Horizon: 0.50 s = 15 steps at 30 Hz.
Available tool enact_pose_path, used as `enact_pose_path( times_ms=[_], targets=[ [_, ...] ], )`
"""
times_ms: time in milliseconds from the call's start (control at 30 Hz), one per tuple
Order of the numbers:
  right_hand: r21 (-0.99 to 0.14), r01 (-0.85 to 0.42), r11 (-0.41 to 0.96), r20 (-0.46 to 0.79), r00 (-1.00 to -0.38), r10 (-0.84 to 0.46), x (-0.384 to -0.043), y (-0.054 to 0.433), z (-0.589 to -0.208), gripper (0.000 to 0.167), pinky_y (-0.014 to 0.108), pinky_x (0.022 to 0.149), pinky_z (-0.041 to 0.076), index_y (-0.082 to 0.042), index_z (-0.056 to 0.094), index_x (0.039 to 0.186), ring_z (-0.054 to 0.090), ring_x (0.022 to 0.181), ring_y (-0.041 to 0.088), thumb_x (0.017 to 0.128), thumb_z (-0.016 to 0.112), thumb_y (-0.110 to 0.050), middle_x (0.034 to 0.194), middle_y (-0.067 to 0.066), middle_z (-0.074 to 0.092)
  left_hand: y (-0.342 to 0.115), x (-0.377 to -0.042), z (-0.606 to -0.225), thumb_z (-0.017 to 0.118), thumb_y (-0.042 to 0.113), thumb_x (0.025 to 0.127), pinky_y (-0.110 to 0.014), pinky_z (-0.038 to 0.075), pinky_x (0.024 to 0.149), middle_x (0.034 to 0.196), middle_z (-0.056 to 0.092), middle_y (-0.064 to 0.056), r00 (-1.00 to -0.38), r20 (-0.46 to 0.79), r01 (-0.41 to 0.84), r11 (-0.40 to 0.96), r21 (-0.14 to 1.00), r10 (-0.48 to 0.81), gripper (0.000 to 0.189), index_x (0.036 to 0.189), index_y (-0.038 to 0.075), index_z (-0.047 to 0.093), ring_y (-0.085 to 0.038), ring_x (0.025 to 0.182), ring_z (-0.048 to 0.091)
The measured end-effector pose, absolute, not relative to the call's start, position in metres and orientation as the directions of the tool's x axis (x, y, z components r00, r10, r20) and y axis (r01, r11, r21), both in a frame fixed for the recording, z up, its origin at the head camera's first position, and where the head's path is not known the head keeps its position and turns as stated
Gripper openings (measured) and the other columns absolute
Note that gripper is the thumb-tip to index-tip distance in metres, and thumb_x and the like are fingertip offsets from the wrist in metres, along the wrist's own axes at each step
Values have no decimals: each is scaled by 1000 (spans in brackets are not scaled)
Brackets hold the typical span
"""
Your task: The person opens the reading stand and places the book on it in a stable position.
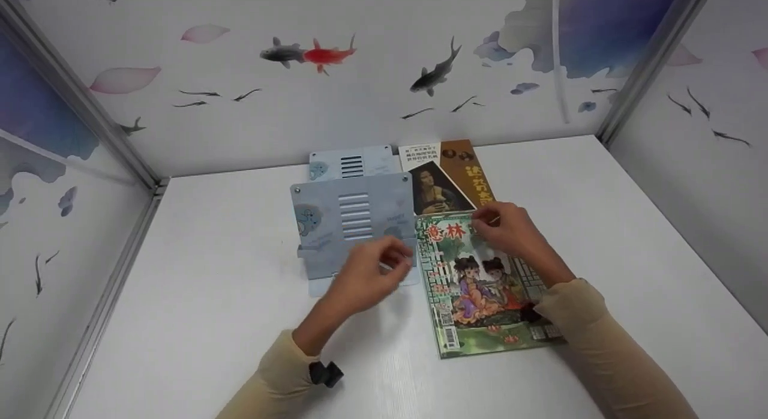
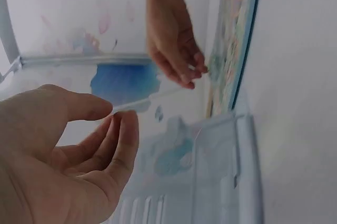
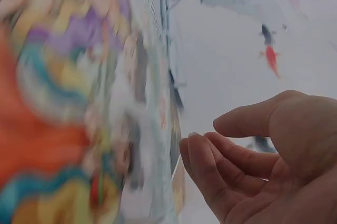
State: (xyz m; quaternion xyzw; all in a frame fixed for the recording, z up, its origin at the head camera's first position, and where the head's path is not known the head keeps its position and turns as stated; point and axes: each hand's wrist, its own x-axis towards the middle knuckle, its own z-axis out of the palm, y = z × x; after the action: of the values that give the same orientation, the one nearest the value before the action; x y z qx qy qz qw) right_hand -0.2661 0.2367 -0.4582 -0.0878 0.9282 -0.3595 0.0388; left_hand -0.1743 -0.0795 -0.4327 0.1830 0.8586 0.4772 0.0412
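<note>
Just under the right fingertips I see the green illustrated magazine; whether they touch it, I can't tell. That right hand curves loosely, thumb and fingers narrowly apart, holding nothing. The left hand is likewise empty, its thumb close to the fingertips, in front of the slotted blue panel. Beyond the right fingers lies a portrait-covered book, all on the white table.
</note>
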Motion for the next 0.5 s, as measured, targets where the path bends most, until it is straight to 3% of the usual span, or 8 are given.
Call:
enact_pose_path(
  times_ms=[100, 267, 500],
  targets=[
    [-648, -104, 754, -34, -986, -165, -267, 255, -461, 33, 50, 87, 61, -4, 72, 131, 71, 108, 35, 107, 66, -27, 121, 21, 74, -59, -171, -444, 69, 24, 106, -34, 64, 92, 120, 78, -5, -896, -9, 243, 505, 828, 444, 29, 130, 8, 71, -18, 109, 76],
    [-606, -45, 794, -94, -987, -127, -266, 273, -464, 37, 39, 79, 57, -3, 71, 132, 67, 102, 32, 103, 70, -27, 118, 21, 72, -41, -171, -452, 68, 27, 107, -41, 65, 95, 135, 73, -16, -899, -82, 195, 562, 804, 431, 46, 144, 1, 62, -27, 117, 76],
    [-523, 4, 852, -171, -980, -100, -260, 292, -459, 44, 40, 76, 56, 0, 67, 128, 66, 100, 35, 101, 75, -33, 119, 25, 67, -34, -174, -451, 69, 33, 106, -39, 62, 81, 119, 76, -14, -902, -113, 215, 660, 720, 418, 53, 147, 2, 59, -22, 102, 75]
  ],
)
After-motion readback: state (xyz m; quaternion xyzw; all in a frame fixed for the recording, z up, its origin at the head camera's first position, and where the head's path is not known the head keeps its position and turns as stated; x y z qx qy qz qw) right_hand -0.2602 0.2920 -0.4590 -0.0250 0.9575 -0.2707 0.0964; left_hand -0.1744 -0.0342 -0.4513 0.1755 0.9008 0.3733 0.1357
